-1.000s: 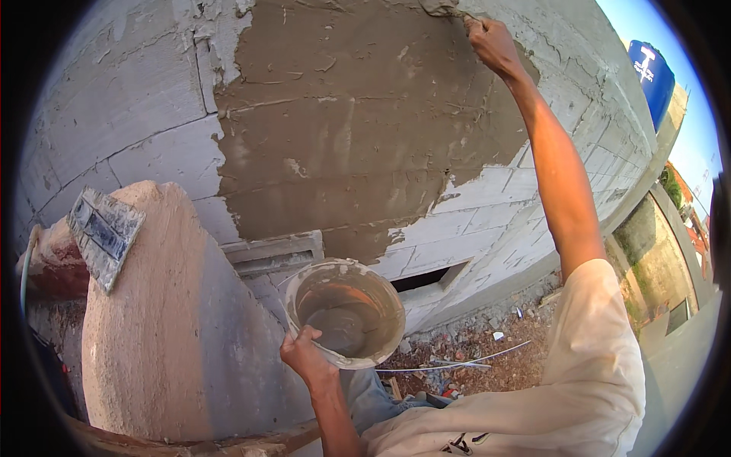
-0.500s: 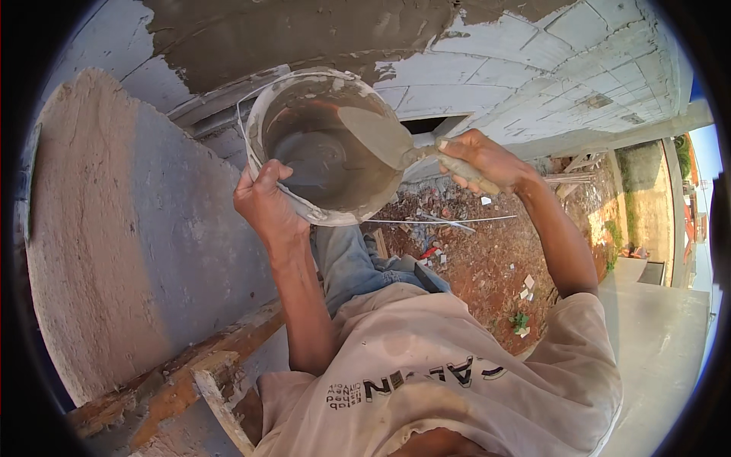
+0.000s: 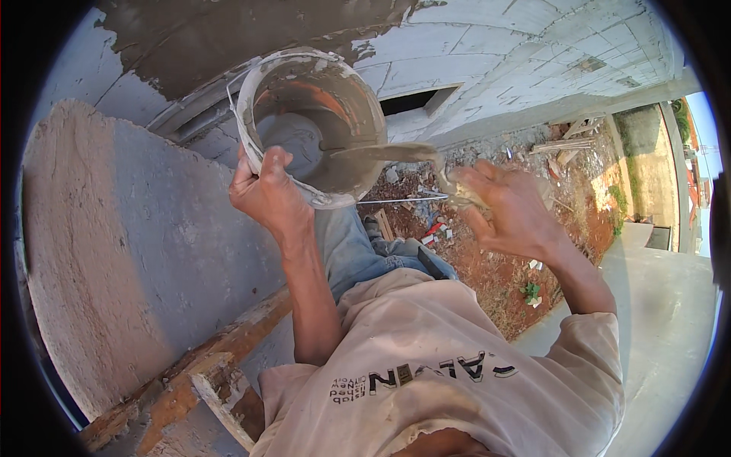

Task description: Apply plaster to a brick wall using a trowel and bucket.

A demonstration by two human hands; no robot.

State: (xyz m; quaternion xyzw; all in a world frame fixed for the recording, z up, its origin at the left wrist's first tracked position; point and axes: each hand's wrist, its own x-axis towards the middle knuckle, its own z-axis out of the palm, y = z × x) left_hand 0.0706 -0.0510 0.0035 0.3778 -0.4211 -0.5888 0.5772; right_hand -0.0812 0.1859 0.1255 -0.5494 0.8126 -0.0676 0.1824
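Note:
My left hand (image 3: 270, 190) is closed on the near left rim of a bucket (image 3: 369, 110), with the thumb over the edge. Grey mortar coats the bucket's inner wall, and wet mortar (image 3: 293, 141) lies at its bottom. My right hand (image 3: 510, 206) grips the handle of a mortar-smeared trowel (image 3: 403, 153). The trowel's blade is seen nearly edge-on and crosses the bucket's right rim, its tip inside the bucket. Part of the handle is hidden by my fingers.
Ahead rises a block wall (image 3: 487, 46), partly covered with wet grey mortar (image 3: 198, 38), with a dark opening (image 3: 407, 102) in it. A rough slab (image 3: 175, 221) stands at left above wooden boards (image 3: 183, 385). Rubble and scraps lie on the reddish ground (image 3: 495, 282) below.
The trowel has turned from showing its flat face to nearly edge-on. My right hand has moved lower and slightly right. The bucket has shifted a little up and left in view.

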